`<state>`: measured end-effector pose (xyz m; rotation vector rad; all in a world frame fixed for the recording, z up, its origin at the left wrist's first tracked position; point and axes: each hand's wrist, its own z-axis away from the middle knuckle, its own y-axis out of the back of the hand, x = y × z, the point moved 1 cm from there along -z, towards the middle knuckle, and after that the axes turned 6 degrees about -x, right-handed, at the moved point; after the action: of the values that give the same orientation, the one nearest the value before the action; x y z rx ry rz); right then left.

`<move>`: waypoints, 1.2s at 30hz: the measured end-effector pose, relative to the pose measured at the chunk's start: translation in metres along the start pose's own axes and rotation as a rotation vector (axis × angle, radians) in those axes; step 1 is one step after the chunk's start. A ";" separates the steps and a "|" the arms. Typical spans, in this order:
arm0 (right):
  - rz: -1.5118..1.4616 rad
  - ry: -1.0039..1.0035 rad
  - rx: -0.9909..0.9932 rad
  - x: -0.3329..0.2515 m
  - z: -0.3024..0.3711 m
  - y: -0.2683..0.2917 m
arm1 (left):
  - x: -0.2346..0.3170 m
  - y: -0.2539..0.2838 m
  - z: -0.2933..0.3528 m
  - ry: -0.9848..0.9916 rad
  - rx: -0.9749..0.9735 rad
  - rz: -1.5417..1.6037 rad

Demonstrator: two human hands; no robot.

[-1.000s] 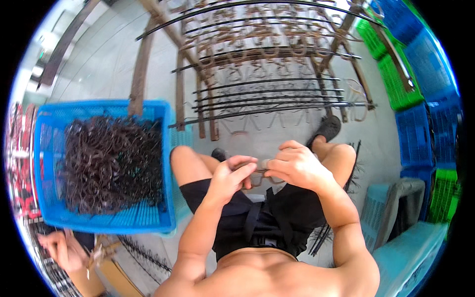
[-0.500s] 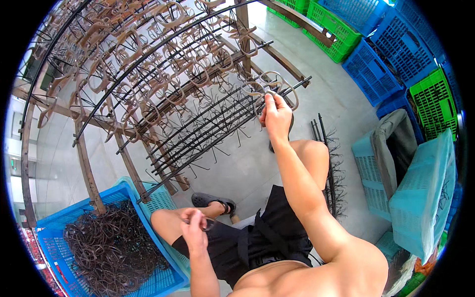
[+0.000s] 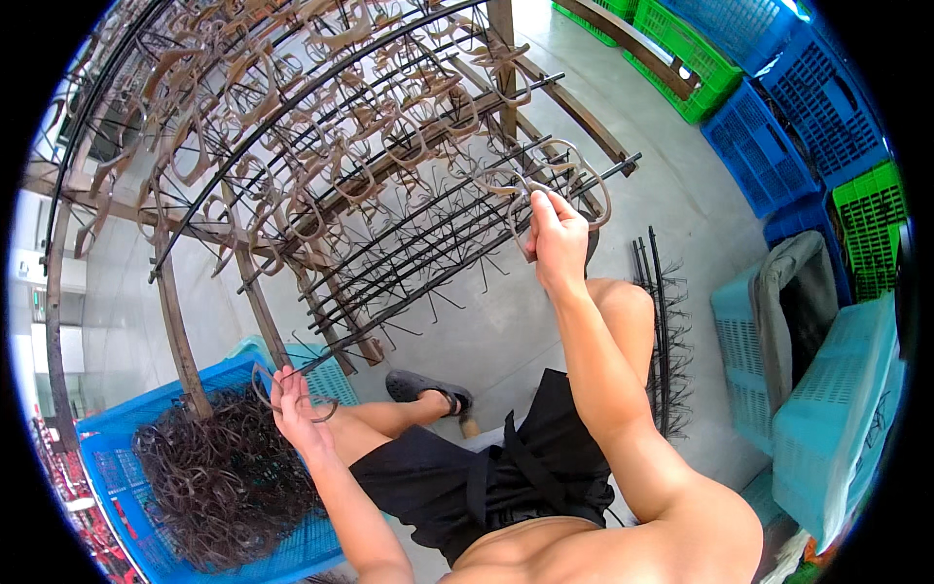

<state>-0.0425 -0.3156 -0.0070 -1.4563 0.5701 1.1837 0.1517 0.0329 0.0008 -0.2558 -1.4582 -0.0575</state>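
At the near end of the hook bars, my right hand pinches a brown eyeglass frame with its rounded rims upright. My left hand is at the left, over the edge of a blue basket, its fingers around another thin brown eyeglass frame. Inside the basket lies a tangled heap of dark brown frames. Black bars with wire hooks rest on the lower part of a wooden rack. Many brown frames hang on the bars above.
Spare hook bars lie on the floor by my right knee. Blue crates and green crates are stacked at the far right. Nearer stand light-blue baskets, one with a grey cloth over its rim.
My left hand has moved left from above my thigh to the basket's edge, and its frame now shows more clearly. My right hand still holds its frame by the bars. The whole view has shifted slightly.
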 end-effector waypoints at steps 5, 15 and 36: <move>0.269 0.052 -0.076 0.000 0.012 -0.008 | -0.005 -0.005 0.003 0.029 -0.034 0.124; 0.579 0.172 -0.047 -0.001 0.005 0.002 | 0.003 -0.004 0.009 0.071 -0.118 0.115; 0.911 0.228 -1.522 0.041 0.195 -0.106 | 0.040 0.045 0.082 -0.094 -0.822 -0.601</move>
<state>-0.0050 -0.0956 0.0279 -2.7510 0.4617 2.4577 0.0856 0.0984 0.0413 -0.4762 -1.4980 -1.1578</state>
